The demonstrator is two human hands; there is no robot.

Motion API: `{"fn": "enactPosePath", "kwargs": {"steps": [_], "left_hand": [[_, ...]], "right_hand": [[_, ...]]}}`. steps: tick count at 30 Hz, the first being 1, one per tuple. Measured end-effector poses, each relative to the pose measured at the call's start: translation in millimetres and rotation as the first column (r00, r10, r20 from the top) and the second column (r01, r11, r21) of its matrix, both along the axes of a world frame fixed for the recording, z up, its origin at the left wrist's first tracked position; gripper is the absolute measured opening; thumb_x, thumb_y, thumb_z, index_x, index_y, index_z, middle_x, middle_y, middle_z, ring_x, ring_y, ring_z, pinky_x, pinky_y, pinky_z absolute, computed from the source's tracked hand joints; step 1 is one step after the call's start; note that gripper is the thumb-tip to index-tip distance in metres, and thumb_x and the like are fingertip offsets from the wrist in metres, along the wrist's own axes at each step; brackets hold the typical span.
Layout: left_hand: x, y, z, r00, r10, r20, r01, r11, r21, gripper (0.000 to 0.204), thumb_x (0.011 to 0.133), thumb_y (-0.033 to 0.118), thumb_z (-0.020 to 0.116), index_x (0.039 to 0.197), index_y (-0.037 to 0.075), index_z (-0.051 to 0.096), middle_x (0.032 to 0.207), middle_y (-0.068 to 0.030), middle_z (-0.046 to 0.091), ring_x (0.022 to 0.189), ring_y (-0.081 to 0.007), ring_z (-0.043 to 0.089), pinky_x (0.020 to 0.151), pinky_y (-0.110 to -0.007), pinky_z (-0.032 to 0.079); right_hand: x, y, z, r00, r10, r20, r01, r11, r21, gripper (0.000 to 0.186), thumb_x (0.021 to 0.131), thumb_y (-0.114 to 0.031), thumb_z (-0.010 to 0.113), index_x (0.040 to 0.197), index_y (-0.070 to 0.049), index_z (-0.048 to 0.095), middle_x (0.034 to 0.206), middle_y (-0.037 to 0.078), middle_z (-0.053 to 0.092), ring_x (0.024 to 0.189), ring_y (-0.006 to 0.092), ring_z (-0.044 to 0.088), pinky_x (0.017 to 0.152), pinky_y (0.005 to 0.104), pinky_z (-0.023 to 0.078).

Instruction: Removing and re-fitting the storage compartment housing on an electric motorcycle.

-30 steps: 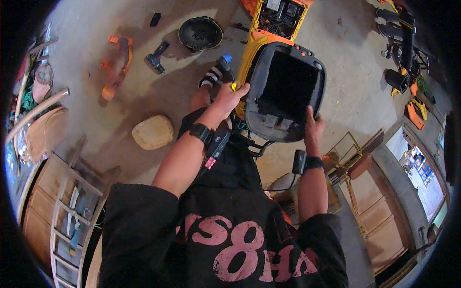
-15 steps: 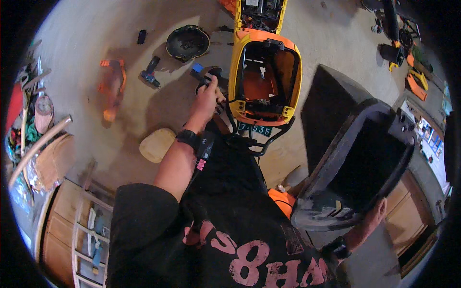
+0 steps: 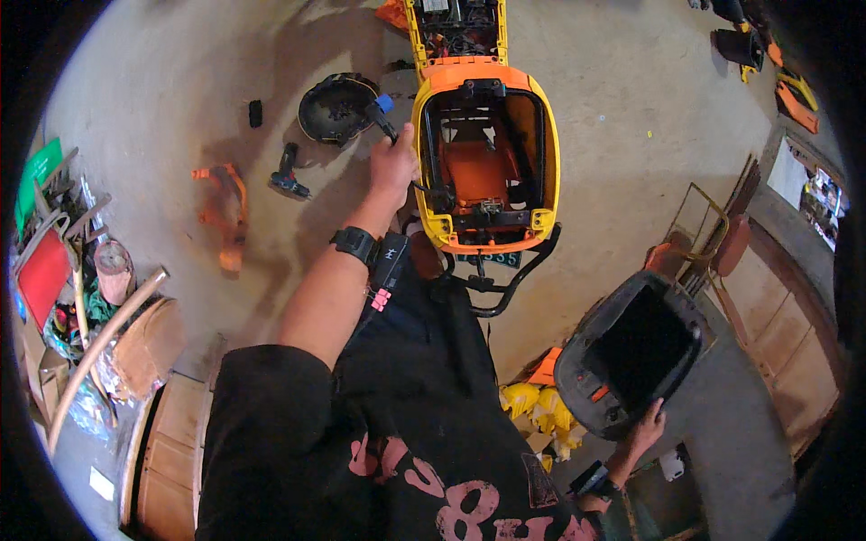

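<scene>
Two separate holds were present. Left hand point(image 3: 394, 169) reached forward, forearm point(image 3: 316, 293) extended; grip was clamped around dark tool point(image 3: 385, 105) with blue end, beside vehicle body point(image 3: 552, 158). Right hand point(image 3: 643, 429) sat low and outward, grip clamped on lower rim of black tub point(image 3: 573, 370), right of vehicle body, well apart. Black tub was rounded, dull, hollow; vehicle body was smooth yellow-orange shell around open bay.

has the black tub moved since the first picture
Yes: the black tub has moved from over the yellow-orange vehicle body to the lower right of it.
</scene>
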State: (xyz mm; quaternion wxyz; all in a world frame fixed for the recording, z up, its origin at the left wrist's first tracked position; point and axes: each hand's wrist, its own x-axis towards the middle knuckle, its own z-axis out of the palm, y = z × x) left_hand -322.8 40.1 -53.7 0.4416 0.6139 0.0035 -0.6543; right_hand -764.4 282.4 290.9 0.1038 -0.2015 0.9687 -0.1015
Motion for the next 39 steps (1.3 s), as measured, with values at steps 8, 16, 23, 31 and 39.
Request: {"fn": "enactPosePath", "kwargs": {"steps": [8, 16, 23, 31, 39], "left_hand": [[35.3, 12.7, -16.5, 0.929, 0.307, -0.209, -0.271, 0.945, 0.185, 0.039, 0.093, 0.037, 0.050, 0.064, 0.017, 0.032, 0.053, 0.0038, 0.026, 0.042, -0.0105, 0.025, 0.038, -0.026, 0.022], [39.5, 26.9, 5.7, 0.974, 0.181, -0.139, -0.137, 0.951, 0.277, 0.043, 0.092, 0.040, 0.052, 0.062, 0.017, 0.032, 0.053, 0.0024, 0.026, 0.043, -0.0115, 0.027, 0.041, -0.027, 0.022], [30.7, 9.0, 13.3, 0.974, -0.203, -0.095, 0.217, 0.963, 0.160, 0.040, 0.090, 0.035, 0.058, 0.061, 0.015, 0.038, 0.049, 0.0030, 0.030, 0.042, -0.0109, 0.034, 0.042, -0.028, 0.030], [-7.3, -32.6, 39.9, 0.106, -0.815, 0.570, 0.929, 0.286, 0.236, 0.052, 0.090, 0.043, 0.052, 0.073, -0.006, 0.058, 0.066, -0.0223, 0.058, 0.066, -0.0357, 0.060, 0.061, -0.045, 0.044], [-95.0, -18.7, -71.2, -0.192, -0.880, 0.434, 0.971, -0.107, 0.214, 0.052, 0.092, 0.042, 0.045, 0.082, -0.005, 0.062, 0.079, -0.0284, 0.060, 0.082, -0.0432, 0.060, 0.072, -0.049, 0.046]], "right_hand": [[9.9, 144.7, -55.8, 0.893, -0.384, 0.236, 0.338, 0.916, 0.214, 0.046, 0.092, -0.039, 0.053, 0.103, 0.005, 0.058, 0.085, 0.010, 0.060, 0.069, 0.0209, 0.051, 0.063, 0.0359, 0.043], [73.4, 198.1, -57.3, 0.865, -0.483, 0.137, 0.353, 0.778, 0.520, 0.059, 0.088, -0.051, 0.053, 0.098, 0.007, 0.060, 0.084, 0.010, 0.059, 0.074, 0.0219, 0.052, 0.070, 0.0360, 0.043], [109.1, 220.2, -67.1, 0.717, -0.648, 0.257, 0.531, 0.747, 0.401, 0.064, 0.088, -0.053, 0.053, 0.099, 0.010, 0.060, 0.097, 0.011, 0.061, 0.083, 0.0223, 0.053, 0.076, 0.0372, 0.043], [145.5, 193.7, -64.2, 0.486, -0.699, 0.524, 0.787, 0.611, 0.085, 0.062, 0.092, -0.049, 0.047, 0.123, 0.005, 0.048, 0.118, 0.013, 0.056, 0.100, 0.0276, 0.055, 0.085, 0.0401, 0.044], [155.6, 236.3, -58.0, 0.539, -0.744, 0.395, 0.753, 0.635, 0.170, 0.062, 0.094, -0.049, 0.045, 0.115, 0.009, 0.054, 0.109, 0.011, 0.060, 0.093, 0.0233, 0.056, 0.085, 0.0350, 0.043]]}}
